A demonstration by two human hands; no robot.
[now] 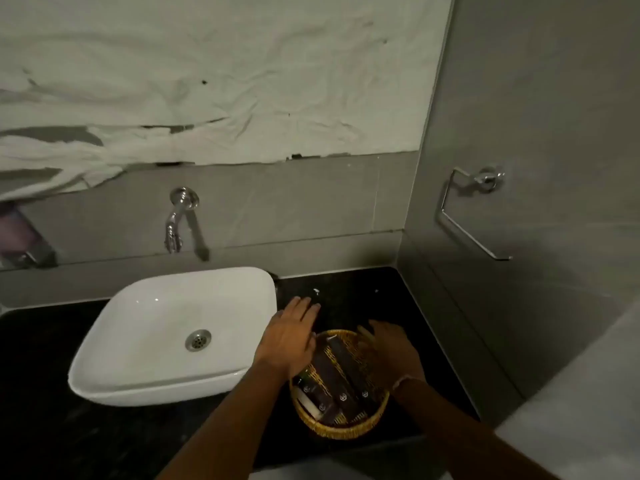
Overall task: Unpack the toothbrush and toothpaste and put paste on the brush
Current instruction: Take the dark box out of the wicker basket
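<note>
A round woven basket [341, 430] stands on the black counter, to the right of the sink. Inside it lie several dark brown packets [341, 367] with small white logos and a dark bottle with a pale cap [307, 396]. I cannot tell which packet holds the toothbrush or the toothpaste. My left hand [290, 336] hovers flat over the basket's left rim, fingers apart, holding nothing. My right hand [389, 351] reaches over the basket's right side with fingers spread above the packets; no grip is visible.
A white square basin [145, 327] sits on the black counter [356, 289], with a chrome wall tap [175, 223] above it. A chrome towel holder [467, 216] hangs on the right wall. Crumpled white sheeting covers the mirror area.
</note>
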